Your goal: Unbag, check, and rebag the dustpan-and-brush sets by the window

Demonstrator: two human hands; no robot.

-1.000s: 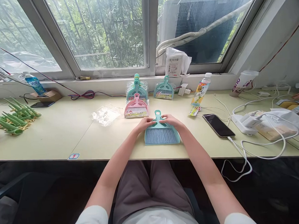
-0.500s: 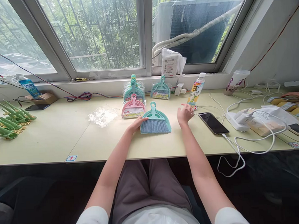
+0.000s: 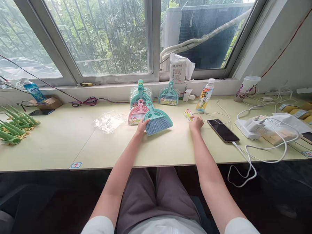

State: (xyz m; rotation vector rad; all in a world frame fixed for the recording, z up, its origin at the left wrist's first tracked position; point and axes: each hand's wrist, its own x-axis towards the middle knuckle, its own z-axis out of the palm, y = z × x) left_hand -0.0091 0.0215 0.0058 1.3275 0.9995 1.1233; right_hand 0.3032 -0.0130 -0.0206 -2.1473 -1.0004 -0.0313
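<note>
A teal dustpan with a grey-bristled brush (image 3: 158,122) is tilted in front of me, its left edge gripped by my left hand (image 3: 142,126). Between the fingers of my right hand (image 3: 196,123) is a small colourful card (image 3: 188,114), near the tabletop. Just behind the teal set stands a wrapped pink dustpan set (image 3: 137,113), partly covered by it. More wrapped teal sets (image 3: 140,94) are behind the pink one, and another wrapped teal set (image 3: 168,94) leans by the window sill.
Crumpled clear plastic (image 3: 109,122) lies left. Right are a drink bottle (image 3: 205,96), a phone (image 3: 223,130), white cables, a power strip (image 3: 248,129) and a cup (image 3: 246,88). Green plastic parts (image 3: 12,126) lie far left, beside another person's fingertips.
My left hand has lifted and tilted the teal set, shifting it slightly left. My right hand has come down a little and now holds the card out from the bottle.
</note>
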